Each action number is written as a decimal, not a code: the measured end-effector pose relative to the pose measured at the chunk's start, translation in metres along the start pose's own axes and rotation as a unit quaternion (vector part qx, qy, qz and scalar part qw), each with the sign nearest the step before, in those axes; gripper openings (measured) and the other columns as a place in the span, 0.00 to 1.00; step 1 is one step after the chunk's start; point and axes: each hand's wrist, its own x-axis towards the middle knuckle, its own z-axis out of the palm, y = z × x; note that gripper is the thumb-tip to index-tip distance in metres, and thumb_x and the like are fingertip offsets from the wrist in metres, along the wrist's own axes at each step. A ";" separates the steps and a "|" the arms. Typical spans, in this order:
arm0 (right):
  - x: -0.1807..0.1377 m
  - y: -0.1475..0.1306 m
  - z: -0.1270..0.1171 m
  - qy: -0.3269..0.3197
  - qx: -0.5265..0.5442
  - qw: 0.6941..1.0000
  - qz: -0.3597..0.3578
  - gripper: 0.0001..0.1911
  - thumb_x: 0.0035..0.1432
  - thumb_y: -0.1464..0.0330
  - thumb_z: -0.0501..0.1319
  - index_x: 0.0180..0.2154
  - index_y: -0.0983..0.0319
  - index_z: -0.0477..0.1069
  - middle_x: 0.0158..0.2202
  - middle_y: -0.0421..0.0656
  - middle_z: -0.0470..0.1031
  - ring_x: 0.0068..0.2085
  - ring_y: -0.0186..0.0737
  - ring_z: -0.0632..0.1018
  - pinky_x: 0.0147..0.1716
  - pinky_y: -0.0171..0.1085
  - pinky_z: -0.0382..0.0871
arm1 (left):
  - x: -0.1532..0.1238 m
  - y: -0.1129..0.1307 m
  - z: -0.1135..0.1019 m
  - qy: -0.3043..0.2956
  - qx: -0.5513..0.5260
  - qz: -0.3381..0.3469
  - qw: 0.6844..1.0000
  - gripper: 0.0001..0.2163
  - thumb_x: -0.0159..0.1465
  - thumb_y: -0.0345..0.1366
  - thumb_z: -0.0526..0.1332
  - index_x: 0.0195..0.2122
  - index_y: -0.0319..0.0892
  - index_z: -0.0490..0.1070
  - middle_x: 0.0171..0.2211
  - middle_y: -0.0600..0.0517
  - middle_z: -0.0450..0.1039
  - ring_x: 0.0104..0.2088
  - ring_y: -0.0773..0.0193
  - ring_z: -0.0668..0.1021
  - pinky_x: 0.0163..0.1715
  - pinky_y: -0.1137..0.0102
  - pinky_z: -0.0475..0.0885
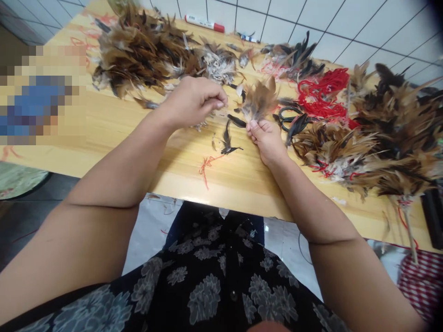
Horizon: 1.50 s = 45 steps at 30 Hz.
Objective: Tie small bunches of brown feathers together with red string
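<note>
My right hand [266, 138] is closed around the quill ends of a small bunch of brown feathers [259, 99], which fans upward above the wooden table [145, 138]. My left hand [194, 99] hovers just left of it with fingertips pinched together; what they pinch, if anything, is too small to make out. A few loose dark feathers [228, 140] lie on the table between my hands.
A big heap of brown feathers [138, 50] lies at the far left, tied feather bundles [380, 133] at the right. Red string [323, 94] and black scissors [287, 117] sit right of my hands. A red-capped marker [204, 23] lies by the tiled wall.
</note>
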 end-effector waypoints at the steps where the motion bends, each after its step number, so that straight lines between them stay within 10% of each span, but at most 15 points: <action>1: 0.000 0.001 0.000 -0.001 -0.002 1.000 -0.002 0.26 0.75 0.52 0.75 0.31 0.58 0.70 0.26 0.35 0.66 0.29 0.31 0.65 0.33 0.34 0.63 | -0.001 0.004 0.004 -0.010 0.007 0.031 0.999 0.07 0.73 0.35 0.68 0.45 0.49 0.88 0.45 0.50 0.89 0.47 0.51 0.83 0.58 0.60 0.76; 24: 0.006 0.016 0.002 -0.068 -0.035 0.996 -0.053 0.20 0.68 0.57 0.81 0.30 0.61 0.81 0.30 0.38 0.77 0.34 0.34 0.71 0.41 0.37 0.69 | -0.003 0.023 0.035 -0.080 0.108 0.129 0.982 0.11 0.78 0.38 0.59 0.46 0.47 0.82 0.55 0.38 0.87 0.60 0.38 0.85 0.66 0.42 0.79; 31: 0.002 0.001 0.004 -0.016 0.031 0.999 0.017 0.21 0.79 0.67 0.69 0.29 0.60 0.73 0.27 0.36 0.69 0.32 0.32 0.67 0.36 0.33 0.63 | -0.008 0.036 0.028 0.146 0.133 0.075 0.977 0.12 0.80 0.47 0.66 0.57 0.49 0.81 0.66 0.39 0.79 0.68 0.36 0.74 0.75 0.37 0.64; 34: 0.000 -0.008 0.003 0.005 0.066 0.997 0.049 0.22 0.81 0.69 0.65 0.29 0.60 0.70 0.25 0.35 0.66 0.30 0.31 0.63 0.33 0.32 0.59 | -0.009 0.034 0.026 0.206 0.074 0.028 0.975 0.10 0.80 0.48 0.66 0.48 0.49 0.81 0.54 0.42 0.82 0.59 0.42 0.78 0.71 0.41 0.69; 40: -0.003 -0.011 0.004 -0.011 0.066 0.997 0.044 0.24 0.79 0.64 0.69 0.28 0.60 0.69 0.24 0.33 0.64 0.28 0.31 0.59 0.33 0.33 0.57 | -0.005 0.036 0.048 0.032 -0.157 -0.098 0.982 0.07 0.74 0.40 0.72 0.42 0.43 0.88 0.42 0.48 0.88 0.46 0.52 0.87 0.53 0.60 0.81; 45: -0.002 -0.001 0.004 -0.038 0.028 0.999 0.000 0.23 0.76 0.61 0.71 0.28 0.59 0.71 0.25 0.34 0.65 0.30 0.33 0.62 0.38 0.35 0.64 | -0.003 0.051 0.061 0.004 -0.277 -0.151 0.949 0.07 0.71 0.34 0.72 0.34 0.41 0.87 0.33 0.51 0.86 0.35 0.60 0.84 0.42 0.69 0.79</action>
